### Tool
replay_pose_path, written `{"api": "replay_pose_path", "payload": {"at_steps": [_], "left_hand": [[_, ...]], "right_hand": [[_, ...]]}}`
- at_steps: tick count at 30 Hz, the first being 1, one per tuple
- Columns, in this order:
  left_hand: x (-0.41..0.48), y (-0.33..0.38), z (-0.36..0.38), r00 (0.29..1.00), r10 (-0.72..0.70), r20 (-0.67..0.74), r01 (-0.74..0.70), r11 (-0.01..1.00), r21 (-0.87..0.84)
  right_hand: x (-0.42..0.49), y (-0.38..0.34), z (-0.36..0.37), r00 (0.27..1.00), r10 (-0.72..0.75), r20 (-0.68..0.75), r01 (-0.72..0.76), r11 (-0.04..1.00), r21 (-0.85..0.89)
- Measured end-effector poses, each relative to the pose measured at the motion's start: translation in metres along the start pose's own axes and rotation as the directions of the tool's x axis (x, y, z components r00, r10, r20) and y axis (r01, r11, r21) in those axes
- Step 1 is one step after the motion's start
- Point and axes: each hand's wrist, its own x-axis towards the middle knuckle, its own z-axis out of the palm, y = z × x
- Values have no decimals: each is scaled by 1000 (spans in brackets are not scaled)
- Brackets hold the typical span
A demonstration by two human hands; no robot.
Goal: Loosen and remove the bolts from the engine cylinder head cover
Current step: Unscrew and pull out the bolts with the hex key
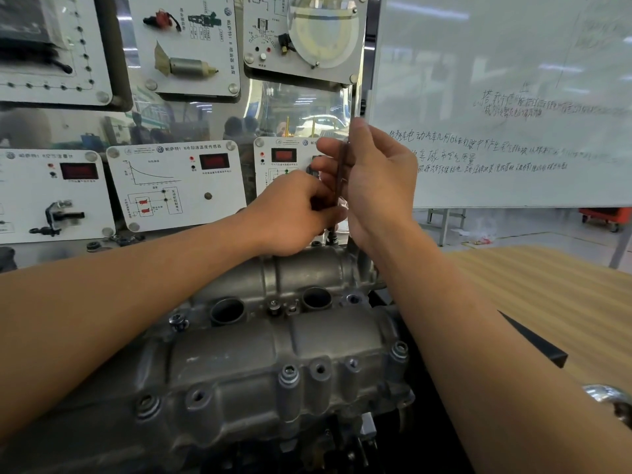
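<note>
Two bare forearms reach in from the near edge, one on each side. Between them lies the gray engine cylinder head cover [239, 364], in the middle of the view.

Both hands meet at the far end of the cover. The right hand [376, 179] curls its fingers round a thin dark tool [341, 172] and holds it almost straight up. The left hand [290, 213] pinches the low part of the same tool. The tip of the tool points down at the far edge of the cover. I cannot tell if it sits on a bolt, because the hands hide that spot.

I think the job is partly done. On the near edge, one bolt [289, 371] sits in its place, and so does a second bolt [398, 348] to the right. A raised bolt [178, 319] sticks up on the left side, so it may be loose. Some holes [319, 369] between the near bolts look empty, so those bolts may be out already. I see no taken-out bolts lying around. Several bolts are left to turn and lift out, and the cover is on the engine.

To the right is a wooden table [547, 285]. Far behind it stands a whiteboard [496, 80] with writing.
</note>
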Motion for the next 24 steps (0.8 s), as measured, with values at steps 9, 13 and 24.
{"api": "replay_pose_path", "payload": {"at_steps": [9,13,24], "left_hand": [[0,0,-1,1000,-19,12,20,999,-37],[0,0,-1,1000,-22,16,22,1000,-21],[0,0,-1,998,-49,45,49,999,-4]], "right_hand": [[4,0,0,998,66,-3,-66,998,7],[4,-1,-1,998,60,25,-58,994,-95],[11,0,4,984,88,156,-60,982,-180]]}}
